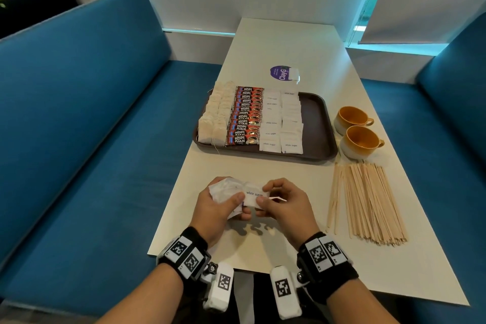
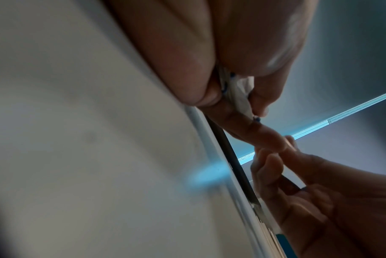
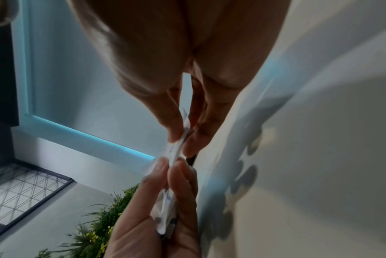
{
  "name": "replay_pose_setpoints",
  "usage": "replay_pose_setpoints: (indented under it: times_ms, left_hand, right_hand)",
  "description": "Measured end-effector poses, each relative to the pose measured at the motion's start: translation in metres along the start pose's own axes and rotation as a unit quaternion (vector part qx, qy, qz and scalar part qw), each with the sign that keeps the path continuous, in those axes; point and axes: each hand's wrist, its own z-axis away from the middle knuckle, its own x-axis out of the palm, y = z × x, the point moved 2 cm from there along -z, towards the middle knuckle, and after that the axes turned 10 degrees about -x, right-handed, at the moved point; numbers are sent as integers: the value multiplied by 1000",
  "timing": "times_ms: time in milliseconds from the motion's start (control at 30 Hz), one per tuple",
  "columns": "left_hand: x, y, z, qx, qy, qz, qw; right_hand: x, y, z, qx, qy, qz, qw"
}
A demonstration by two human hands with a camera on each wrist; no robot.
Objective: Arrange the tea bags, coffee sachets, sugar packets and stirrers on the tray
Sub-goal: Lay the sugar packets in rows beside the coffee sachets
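Above the near tabletop [image 1: 210, 239], left hand [image 1: 213, 209] grips a sugar packet bundle [image 1: 226, 189]; right hand [image 1: 286, 205] fingers pinch one packet [image 1: 253, 196] off it. Beyond: tray [image 1: 318, 123] with tea bags [image 1: 214, 118], coffee sachets [image 1: 246, 118], sugar rows [image 1: 282, 123], right strip bare. Stirrers [image 1: 368, 200] loose right, two cups [image 1: 355, 129] behind them.

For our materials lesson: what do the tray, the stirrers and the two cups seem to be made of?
Tray: probably plastic, dark brown, dull sheen, moulded rounded rim.
Stirrers: wood, pale, unfinished, thin flat sticks.
Cups: likely glazed ceramic, glossy mustard inside, paler outside, thick walls.
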Motion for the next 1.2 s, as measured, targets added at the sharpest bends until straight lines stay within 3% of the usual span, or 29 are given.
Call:
replay_pose_setpoints:
  times_ms: [167, 333, 467, 600, 800, 967, 1200]
  left_hand:
    - [4, 5, 2, -4, -28, 47, 998]
    - [1, 4, 2, 3, -58, 63, 996]
    - [1, 3, 0, 1, -59, 51, 997]
    - [3, 4, 0, 1, -56, 42, 998]
    - [3, 4, 2, -4, -53, 42, 998]
    - [3, 4, 0, -11, -48, 40, 998]
    - [3, 3, 0, -8, -45, 34, 998]
  right_hand:
    - [-10, -5, -22, -21, 8, 68, 997]
    - [-56, -45, -84, -81, 61, 143, 985]
    - [-87, -60, -130, -63, 75, 175, 980]
    - [-93, -53, -153, -39, 44, 213, 975]
    - [-88, -37, -169, -13, -58, 367, 928]
    - [-87, -34, -177, -20, -70, 460, 885]
    - [-82, -34, -181, -61, -59, 524, 847]
